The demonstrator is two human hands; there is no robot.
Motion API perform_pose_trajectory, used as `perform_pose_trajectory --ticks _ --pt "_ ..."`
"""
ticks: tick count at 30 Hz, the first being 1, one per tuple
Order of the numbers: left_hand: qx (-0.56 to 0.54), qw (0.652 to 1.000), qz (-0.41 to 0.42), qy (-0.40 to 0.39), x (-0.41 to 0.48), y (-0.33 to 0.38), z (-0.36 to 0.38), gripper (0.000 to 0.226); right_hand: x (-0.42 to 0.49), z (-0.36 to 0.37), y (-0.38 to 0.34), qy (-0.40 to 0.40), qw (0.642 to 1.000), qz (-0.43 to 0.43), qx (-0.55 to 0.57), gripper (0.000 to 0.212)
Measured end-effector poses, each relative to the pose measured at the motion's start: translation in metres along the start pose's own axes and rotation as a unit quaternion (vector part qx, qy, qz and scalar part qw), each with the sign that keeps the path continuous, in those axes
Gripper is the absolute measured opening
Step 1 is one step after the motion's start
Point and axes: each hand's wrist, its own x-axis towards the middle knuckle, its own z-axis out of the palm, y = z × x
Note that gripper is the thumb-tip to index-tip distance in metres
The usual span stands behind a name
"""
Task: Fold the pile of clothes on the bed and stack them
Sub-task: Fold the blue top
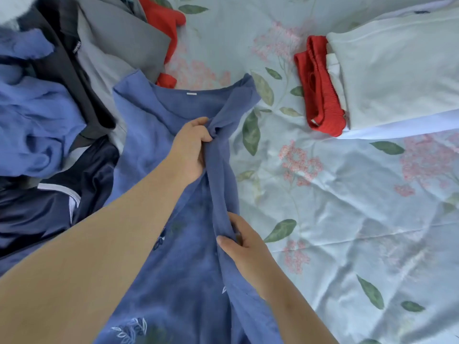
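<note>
At the left of the frame sits the unfolded pile (99,60): a crumpled blue cloth (37,115), a dark grey garment (74,78), a grey garment (124,28), a navy garment (37,209) with a white stripe at lower left, and a red piece (161,18) poking out at the top. Just right of it, in the centre, the blue garment (188,269) lies spread with its neckline toward the top of the frame. It is thin cloth with white leaf embroidery near the bottom edge, and its right side is gathered into a long ridge. The left hand (191,147) grips that ridge just below the neckline, fingers curled round it. Lower down, the right hand (244,247) pinches the same ridge between thumb and fingers. At upper right is the folded stack (360,100): a red folded piece (320,95) against an off-white garment (402,65), both over a white layer (397,127). All of it lies on a creased pale blue-green bedsheet (347,207) printed with pink flower clusters and green leaves. A neck label (77,47) on the dark grey garment carries pale writing too small to read. A small white tag (191,93) sits at the blue garment's neckline, with no legible text.
</note>
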Motion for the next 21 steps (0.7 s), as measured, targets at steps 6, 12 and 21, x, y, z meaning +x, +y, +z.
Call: perform_pose_trajectory --ticks 6,12,21 --pt "-0.142 0.989 0.031 0.026 -0.014 0.023 -0.113 0.04 0.026 0.071 -0.005 -0.082 0.994 -0.042 -0.063 0.035" --pt "0.108 0.988 0.007 0.11 -0.004 0.001 -0.159 0.045 0.034 0.116 0.014 -0.043 0.983 -0.002 -0.178 0.023" --pt "0.203 0.974 0.008 0.105 -0.032 -0.018 -0.166 0.042 -0.014 0.094 0.052 0.034 0.86 0.077 -0.503 0.02"
